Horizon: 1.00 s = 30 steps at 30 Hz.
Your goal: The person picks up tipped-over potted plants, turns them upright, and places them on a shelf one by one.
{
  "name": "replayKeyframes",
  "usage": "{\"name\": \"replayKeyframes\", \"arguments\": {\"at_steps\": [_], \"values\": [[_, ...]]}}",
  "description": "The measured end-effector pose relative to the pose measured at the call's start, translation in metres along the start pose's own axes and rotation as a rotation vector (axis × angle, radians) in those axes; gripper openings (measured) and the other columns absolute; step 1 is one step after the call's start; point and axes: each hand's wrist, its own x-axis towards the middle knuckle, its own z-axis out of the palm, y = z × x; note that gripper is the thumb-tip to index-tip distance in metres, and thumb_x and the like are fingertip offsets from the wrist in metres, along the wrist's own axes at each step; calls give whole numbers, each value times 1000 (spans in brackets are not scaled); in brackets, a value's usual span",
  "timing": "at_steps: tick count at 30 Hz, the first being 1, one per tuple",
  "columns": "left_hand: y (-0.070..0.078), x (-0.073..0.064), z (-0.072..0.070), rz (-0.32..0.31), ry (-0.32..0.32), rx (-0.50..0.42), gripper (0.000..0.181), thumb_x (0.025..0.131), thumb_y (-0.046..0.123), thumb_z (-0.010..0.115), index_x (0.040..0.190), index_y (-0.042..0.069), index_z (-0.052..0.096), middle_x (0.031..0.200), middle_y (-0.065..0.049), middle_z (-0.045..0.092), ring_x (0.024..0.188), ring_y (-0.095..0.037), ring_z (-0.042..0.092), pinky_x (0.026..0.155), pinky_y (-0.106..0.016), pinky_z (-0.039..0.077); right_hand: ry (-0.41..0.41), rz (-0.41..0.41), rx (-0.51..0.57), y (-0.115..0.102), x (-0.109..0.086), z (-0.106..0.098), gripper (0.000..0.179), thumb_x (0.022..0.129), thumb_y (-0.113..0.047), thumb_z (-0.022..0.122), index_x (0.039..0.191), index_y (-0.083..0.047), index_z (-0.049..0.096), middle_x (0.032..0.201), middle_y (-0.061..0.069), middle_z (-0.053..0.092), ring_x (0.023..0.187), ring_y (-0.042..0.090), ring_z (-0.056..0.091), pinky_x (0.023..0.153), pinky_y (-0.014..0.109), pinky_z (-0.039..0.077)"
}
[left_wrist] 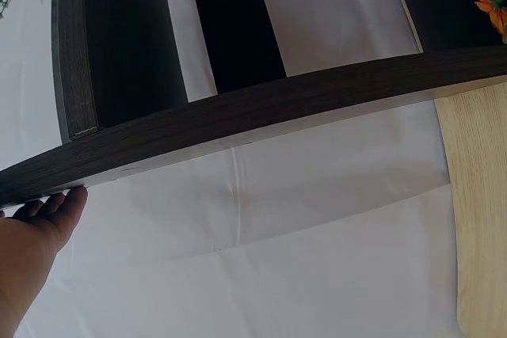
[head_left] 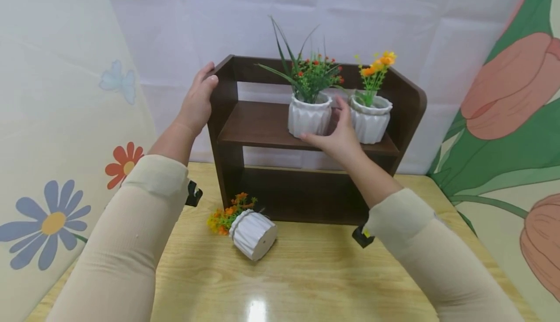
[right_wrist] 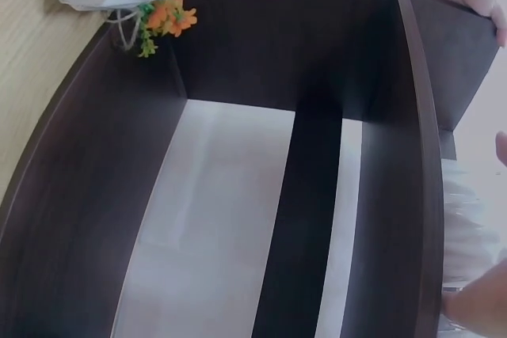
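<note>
My left hand [head_left: 199, 99] holds the upper left side of a dark brown two-tier shelf [head_left: 264, 123]. Several of its fingertips rest against the outer face of the side panel in the left wrist view. On the upper tier, my right hand [head_left: 341, 134] curves round the right side of a white fluted flowerpot [head_left: 308, 117] with red flowers and long green leaves. The thumb lies at the pot's lower front, and the other fingers are partly hidden. Just right of that hand stands a second white flowerpot [head_left: 371, 120] with yellow-orange flowers.
A third white flowerpot [head_left: 253, 234] with orange flowers lies on its side on the wooden table [head_left: 306, 283], in front of the shelf's left end. Behind the shelf hangs a white cloth [head_left: 183, 35]. Floral panels [head_left: 516, 93] flank the table.
</note>
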Motion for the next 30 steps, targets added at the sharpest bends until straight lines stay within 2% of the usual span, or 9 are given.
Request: {"name": "replayKeyframes", "arguments": {"at_steps": [14, 20, 30], "values": [[-1, 0, 1, 2, 2, 4, 58, 102, 44, 22, 158, 29, 14, 165, 1, 15, 150, -20, 16, 122, -46, 14, -60, -23, 33, 4, -36, -3, 115, 77, -29, 84, 157, -24, 2, 163, 14, 15, 150, 29, 19, 122, 42, 20], [-1, 1, 0, -7, -1, 7, 58, 102, 46, 21, 158, 32, 13, 165, 3, 14, 149, -19, 16, 122, -47, 15, -79, -64, 18, 4, -52, -2, 113, 78, -28, 83, 157, -22, 3, 163, 15, 16, 151, 28, 18, 122, 42, 19], [-1, 0, 0, -5, 2, 21, 58, 102, 47, 21, 158, 32, 13, 165, 2, 14, 150, -21, 16, 122, -49, 15, -135, -75, 18, 16, -69, 8, 113, 77, -29, 84, 157, -24, 3, 163, 12, 17, 151, 25, 17, 122, 44, 18]]}}
